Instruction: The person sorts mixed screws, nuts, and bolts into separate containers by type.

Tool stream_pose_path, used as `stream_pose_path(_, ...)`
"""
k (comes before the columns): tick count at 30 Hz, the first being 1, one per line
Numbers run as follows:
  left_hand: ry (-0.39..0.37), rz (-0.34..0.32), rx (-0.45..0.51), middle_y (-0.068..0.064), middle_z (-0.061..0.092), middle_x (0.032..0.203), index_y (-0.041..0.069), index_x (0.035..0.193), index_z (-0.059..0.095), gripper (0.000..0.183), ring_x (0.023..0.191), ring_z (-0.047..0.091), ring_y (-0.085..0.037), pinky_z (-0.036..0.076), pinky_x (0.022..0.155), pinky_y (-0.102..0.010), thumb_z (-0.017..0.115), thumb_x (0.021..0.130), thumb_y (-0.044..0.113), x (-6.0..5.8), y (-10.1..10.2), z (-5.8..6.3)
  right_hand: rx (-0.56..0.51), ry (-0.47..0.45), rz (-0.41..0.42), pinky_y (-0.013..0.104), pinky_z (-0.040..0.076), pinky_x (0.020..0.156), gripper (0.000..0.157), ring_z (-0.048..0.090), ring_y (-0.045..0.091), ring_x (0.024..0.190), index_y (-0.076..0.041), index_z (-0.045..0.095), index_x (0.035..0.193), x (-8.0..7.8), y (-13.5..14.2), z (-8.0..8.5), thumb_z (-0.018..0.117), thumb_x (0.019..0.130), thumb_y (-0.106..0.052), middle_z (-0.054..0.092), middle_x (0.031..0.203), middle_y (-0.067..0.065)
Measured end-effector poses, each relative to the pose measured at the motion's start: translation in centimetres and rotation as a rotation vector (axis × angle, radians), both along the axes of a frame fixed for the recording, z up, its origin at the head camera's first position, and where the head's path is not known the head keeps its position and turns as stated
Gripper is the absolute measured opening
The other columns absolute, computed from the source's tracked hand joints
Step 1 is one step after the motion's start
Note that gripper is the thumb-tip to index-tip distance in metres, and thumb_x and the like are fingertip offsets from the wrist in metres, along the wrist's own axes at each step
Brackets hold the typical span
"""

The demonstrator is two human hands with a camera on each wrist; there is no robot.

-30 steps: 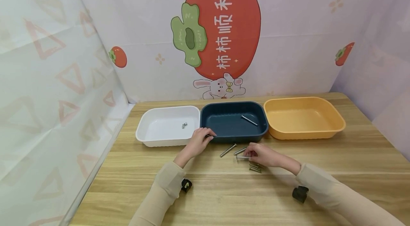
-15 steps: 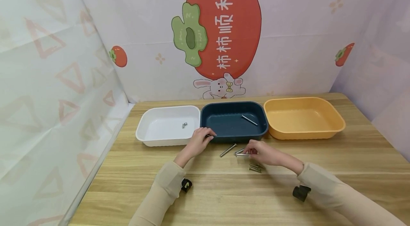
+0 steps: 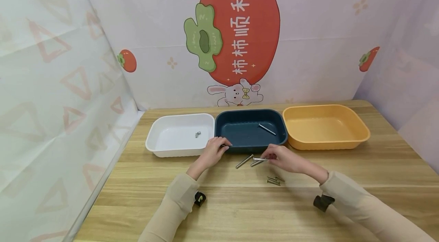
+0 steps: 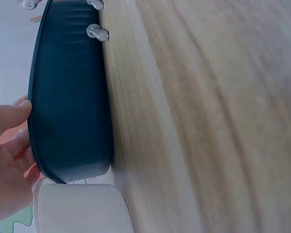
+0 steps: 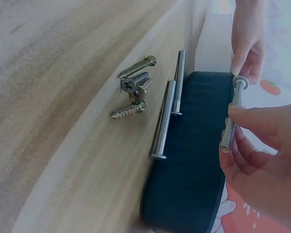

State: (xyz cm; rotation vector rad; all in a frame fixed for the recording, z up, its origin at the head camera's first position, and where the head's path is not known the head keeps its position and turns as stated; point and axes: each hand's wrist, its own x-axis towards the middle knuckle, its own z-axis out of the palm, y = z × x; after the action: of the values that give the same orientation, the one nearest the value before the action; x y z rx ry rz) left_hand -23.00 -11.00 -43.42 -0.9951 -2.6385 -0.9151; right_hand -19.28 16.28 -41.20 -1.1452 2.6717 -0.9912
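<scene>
My right hand holds a long silver bolt between thumb and fingers, raised above the table before the dark blue tray. In the right wrist view its round head points away from the hand. My left hand pinches the tray's near rim at its left corner, thumb outside. Two more long bolts lie on the wood just in front of the tray, and another bolt lies inside it. Several shorter, brassy screws are bunched nearer to me, below my right hand.
A white tray adjoins the blue one on the left, with a few tiny metal pieces inside. To the right stands a yellow tray. Behind the trays hangs a printed cloth; the wooden table extends toward me.
Holding the bolt, my right hand has risen and moved forward from beside the short screws toward the blue tray. My left hand has stayed on the rim.
</scene>
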Motion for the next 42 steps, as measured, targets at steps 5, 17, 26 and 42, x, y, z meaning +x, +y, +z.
stream_pose_path(5, -0.010, 0.002, -0.002, -0.005, 0.059, 0.088, 0.005, 0.091, 0.061, 0.008, 0.085, 0.053, -0.021, 0.034, 0.087, -0.042, 0.054, 0.087, 0.005, 0.0, 0.0, 0.0, -0.016, -0.011, 0.000, 0.021, 0.043, 0.060, 0.016, 0.046, 0.006, 0.070, 0.002, 0.064, 0.093, -0.4, -0.1, 0.4, 0.058, 0.080, 0.006, 0.054, 0.082, 0.002)
stream_pose_path(17, -0.010, 0.005, -0.013, -0.005, 0.059, 0.089, 0.006, 0.092, 0.061, 0.009, 0.086, 0.053, -0.021, 0.033, 0.088, -0.043, 0.053, 0.087, 0.006, 0.0, 0.0, 0.0, -0.015, 0.016, -0.026, 0.020, 0.043, 0.059, 0.015, 0.045, 0.005, 0.068, -0.002, 0.064, 0.095, -1.3, -0.2, 1.1, 0.058, 0.082, 0.001, 0.054, 0.082, 0.000)
stream_pose_path(26, -0.009, 0.001, -0.004, -0.005, 0.060, 0.090, 0.005, 0.092, 0.061, 0.009, 0.088, 0.053, -0.022, 0.033, 0.089, -0.043, 0.054, 0.087, 0.005, 0.0, 0.0, -0.1, -0.038, 0.029, -0.018, 0.021, 0.043, 0.060, 0.014, 0.046, 0.007, 0.070, 0.000, 0.065, 0.094, -2.1, -0.3, 1.2, 0.059, 0.082, 0.000, 0.055, 0.083, 0.004)
stream_pose_path(42, -0.002, 0.004, -0.010, -0.005, 0.060, 0.090, 0.005, 0.093, 0.061, 0.009, 0.089, 0.053, -0.021, 0.033, 0.088, -0.044, 0.054, 0.087, 0.006, 0.1, 0.0, 0.0, -0.017, 0.041, -0.054, 0.022, 0.043, 0.062, 0.014, 0.046, 0.009, 0.071, 0.000, 0.065, 0.094, -2.7, -0.6, 1.7, 0.059, 0.081, 0.002, 0.056, 0.084, 0.004)
